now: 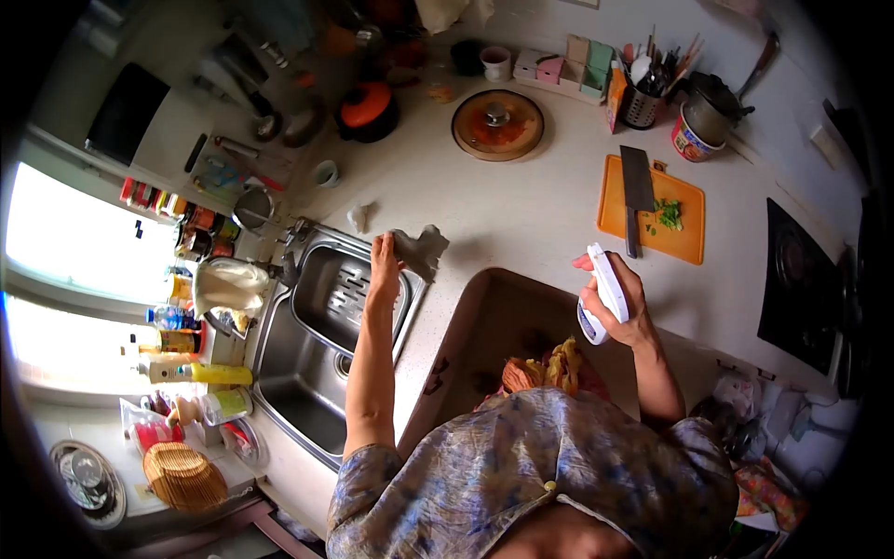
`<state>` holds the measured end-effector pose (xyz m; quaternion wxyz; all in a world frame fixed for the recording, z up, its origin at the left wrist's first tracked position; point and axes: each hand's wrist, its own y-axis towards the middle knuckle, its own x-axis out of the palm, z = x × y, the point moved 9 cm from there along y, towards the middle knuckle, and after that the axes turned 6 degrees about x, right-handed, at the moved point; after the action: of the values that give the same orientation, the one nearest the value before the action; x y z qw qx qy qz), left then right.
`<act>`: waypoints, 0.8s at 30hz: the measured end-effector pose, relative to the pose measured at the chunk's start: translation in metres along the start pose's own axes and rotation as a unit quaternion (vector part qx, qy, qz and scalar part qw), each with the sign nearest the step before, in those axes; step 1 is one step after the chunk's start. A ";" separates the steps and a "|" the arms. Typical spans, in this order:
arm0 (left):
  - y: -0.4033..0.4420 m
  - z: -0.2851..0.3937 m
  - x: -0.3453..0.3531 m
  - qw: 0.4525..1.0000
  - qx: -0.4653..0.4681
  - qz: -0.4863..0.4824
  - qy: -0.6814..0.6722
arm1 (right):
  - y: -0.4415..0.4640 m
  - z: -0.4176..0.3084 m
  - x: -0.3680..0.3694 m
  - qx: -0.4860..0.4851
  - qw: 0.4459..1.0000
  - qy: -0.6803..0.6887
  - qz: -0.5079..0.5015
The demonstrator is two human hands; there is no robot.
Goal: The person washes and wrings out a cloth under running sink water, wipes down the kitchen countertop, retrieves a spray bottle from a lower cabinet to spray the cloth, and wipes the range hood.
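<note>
Left hand (pixel 385 265) stretches to gray cloth (pixel 422 250); right hand (pixel 622 303) curls round sprayer (pixel 607 284).

Clearance around my hands (12 o'clock at the top of the view): from my right hand (pixel 619 303), an open lane of pale countertop (pixel 535 200) runs toward 11 o'clock, between the grey cloth (pixel 421 250) and the orange cutting board (pixel 684 216), and meets the glass lid (pixel 498 125). At 12 o'clock the cleaver (pixel 637 186) obstructs me, its handle overhanging the board's near edge. From my left hand (pixel 385 265), the faucet (pixel 291 250) bars 9 o'clock and the crumpled white item (pixel 358 216) 11 o'clock.
</note>
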<state>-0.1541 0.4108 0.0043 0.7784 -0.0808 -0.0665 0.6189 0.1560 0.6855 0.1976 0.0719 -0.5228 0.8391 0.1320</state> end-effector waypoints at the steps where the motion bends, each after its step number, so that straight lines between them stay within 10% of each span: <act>1: -0.015 0.016 0.010 0.987 -0.016 -0.124 -0.105 | 0.003 -0.002 0.007 -0.005 1.000 0.013 -0.013; 12: -0.133 0.034 -0.141 0.829 0.083 0.009 -0.552 | 0.019 -0.085 0.204 -0.131 0.936 -0.021 -0.325; 24: -0.237 0.003 -0.275 0.780 0.173 0.150 -0.582 | -0.071 -0.092 0.461 -0.140 0.807 -0.024 -0.573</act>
<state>0.0094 0.0912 0.0556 0.4895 0.4221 -0.3855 0.6585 0.0170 0.2322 0.1560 0.0807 -0.9096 0.3577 0.1954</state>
